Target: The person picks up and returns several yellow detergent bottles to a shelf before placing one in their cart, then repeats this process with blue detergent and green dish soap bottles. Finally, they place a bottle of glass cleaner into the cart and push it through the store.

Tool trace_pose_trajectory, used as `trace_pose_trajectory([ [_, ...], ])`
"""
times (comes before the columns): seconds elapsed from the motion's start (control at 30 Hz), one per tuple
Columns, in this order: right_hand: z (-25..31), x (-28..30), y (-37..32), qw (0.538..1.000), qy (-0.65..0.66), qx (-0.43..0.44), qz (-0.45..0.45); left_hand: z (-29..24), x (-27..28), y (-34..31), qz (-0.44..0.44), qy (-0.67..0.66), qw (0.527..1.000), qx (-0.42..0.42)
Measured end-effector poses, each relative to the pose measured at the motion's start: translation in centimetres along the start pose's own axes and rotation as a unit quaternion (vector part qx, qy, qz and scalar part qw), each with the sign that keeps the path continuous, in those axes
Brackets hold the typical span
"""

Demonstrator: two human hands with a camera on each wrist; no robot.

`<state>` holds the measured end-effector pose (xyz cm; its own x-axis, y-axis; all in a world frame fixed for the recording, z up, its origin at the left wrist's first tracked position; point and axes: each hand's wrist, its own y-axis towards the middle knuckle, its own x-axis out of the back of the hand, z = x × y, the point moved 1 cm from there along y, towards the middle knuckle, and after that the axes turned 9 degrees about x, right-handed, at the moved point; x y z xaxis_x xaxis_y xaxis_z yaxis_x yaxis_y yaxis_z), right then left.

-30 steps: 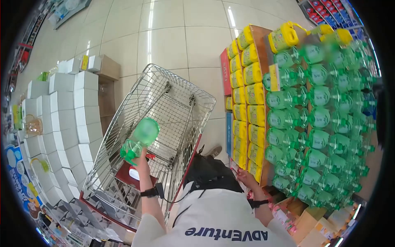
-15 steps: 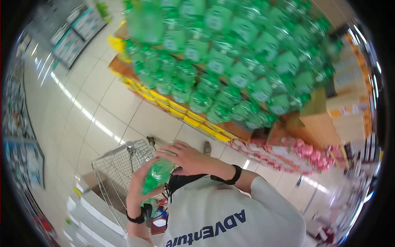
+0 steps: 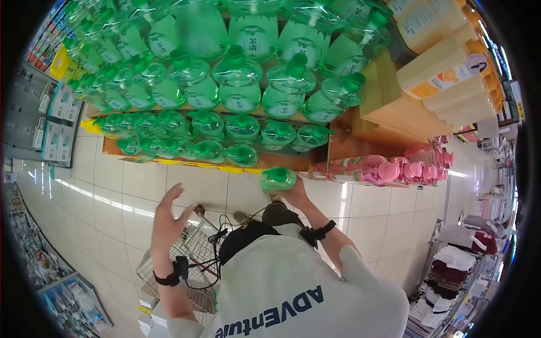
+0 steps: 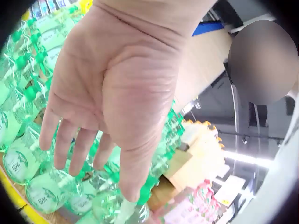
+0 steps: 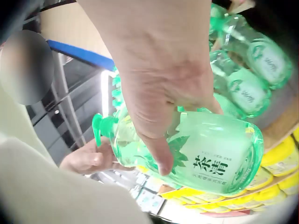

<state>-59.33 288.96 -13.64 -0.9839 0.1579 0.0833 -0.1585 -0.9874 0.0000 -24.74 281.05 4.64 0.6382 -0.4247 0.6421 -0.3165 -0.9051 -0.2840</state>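
A green pump bottle (image 3: 278,178) is gripped by my right hand (image 3: 296,194) in front of the lower shelf edge. In the right wrist view, my right hand (image 5: 161,88) wraps round the same bottle (image 5: 205,156), thumb across its front, the label showing and the pump at the left. My left hand (image 3: 168,219) is raised with fingers apart and holds nothing, above the cart. The left wrist view shows the palm of my left hand (image 4: 117,88), fingers extended, before rows of green bottles (image 4: 44,193).
Stacked green bottles (image 3: 239,84) fill the shelves ahead. Pink bottles (image 3: 383,170) stand to their right, below large orange-labelled containers (image 3: 437,73). The wire cart (image 3: 194,248) is at the lower left, and a clothes rack (image 3: 451,270) stands at the right.
The view has turned towards the green bottle shelves. The bottle, first in my left hand, then between both hands, is now in my right hand near the shelf; my left hand has let go.
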Motion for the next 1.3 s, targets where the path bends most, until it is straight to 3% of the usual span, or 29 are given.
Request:
trace_pose_trajectory([
  [0.07, -2.5, 0.8, 1.3, 0.999, -0.031, -0.023, -0.013, 2.9, 0.1, -1.4, -0.053, -0.038, 0.992, 0.106],
  [0.1, -3.9, 0.9, 1.7, 0.998, -0.046, -0.021, -0.023, 4.0, 0.0, -2.3, -0.052, -0.035, 0.992, 0.109],
  [0.27, -8.5, 0.5, 4.0, 0.998, 0.006, -0.022, -0.058, 8.2, -2.2, -7.6, 0.072, -0.014, 0.976, 0.207],
  [0.3, -8.6, 0.3, 4.3, 0.995, 0.043, -0.013, -0.084, 6.7, -2.2, -8.2, 0.092, -0.044, 0.961, 0.256],
  [0.43, -9.5, -0.3, 5.6, 0.991, 0.065, 0.016, -0.118, 9.1, -3.7, -10.6, 0.066, -0.112, 0.945, 0.301],
  [0.57, -11.4, 0.1, 5.7, 0.994, 0.01, 0.042, -0.097, 9.7, -4.2, -10.9, 0.053, -0.11, 0.943, 0.308],
  [0.63, -11.8, 0.4, 5.0, 0.966, -0.185, 0.12, -0.133, 9.4, -4.3, -10.7, 0.051, -0.109, 0.949, 0.291],
  [0.73, -11.2, 0.8, 4.6, 0.958, -0.236, 0.111, -0.119, 9.3, -4.5, -10.2, 0.029, -0.134, 0.951, 0.277],
  [1.3, -11.0, 1.0, 5.1, 0.95, -0.278, 0.128, -0.058, 11.5, -5.8, -11.8, 0.011, -0.173, 0.954, 0.243],
])
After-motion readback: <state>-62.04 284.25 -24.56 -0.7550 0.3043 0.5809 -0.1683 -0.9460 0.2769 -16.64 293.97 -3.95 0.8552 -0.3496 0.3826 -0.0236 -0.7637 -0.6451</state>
